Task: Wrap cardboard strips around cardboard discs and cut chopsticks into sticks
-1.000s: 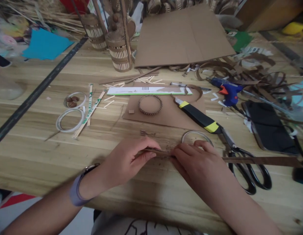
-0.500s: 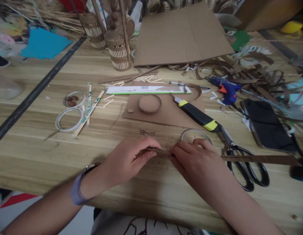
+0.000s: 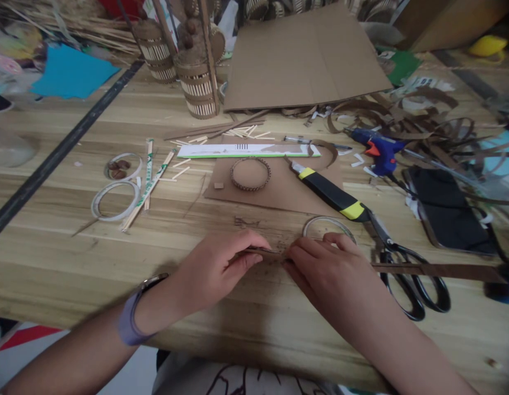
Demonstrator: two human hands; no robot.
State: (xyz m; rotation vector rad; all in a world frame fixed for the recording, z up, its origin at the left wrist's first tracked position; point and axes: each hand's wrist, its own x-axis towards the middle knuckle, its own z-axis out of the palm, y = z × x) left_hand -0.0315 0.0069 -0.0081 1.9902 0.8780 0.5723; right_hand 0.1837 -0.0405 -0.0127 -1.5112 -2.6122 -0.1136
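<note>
A long brown cardboard strip (image 3: 439, 270) runs sideways through both hands, its free end reaching out to the right over the scissors (image 3: 417, 280). My left hand (image 3: 221, 263) is closed, pinching the strip between thumb and fingers. On the strip's near part my right hand (image 3: 328, 269) is closed too, with its fingertips hidden beneath it. Just beyond the right hand lies a tape ring (image 3: 329, 220), partly covered by the fingers. A small round cardboard ring (image 3: 250, 174) rests on a flat cardboard piece (image 3: 274, 200) farther back.
A yellow-and-black utility knife (image 3: 332, 192) lies right of centre, with a blue glue gun (image 3: 381, 151) and a phone (image 3: 447, 208) beyond. Tape rolls (image 3: 115, 201) and wrapped chopsticks (image 3: 149, 189) are at left. Slatted baskets (image 3: 196, 85) and a large cardboard sheet (image 3: 307, 60) stand behind.
Both hands keep almost the same pose on the strip. The view has shifted very slightly; nothing else has visibly moved.
</note>
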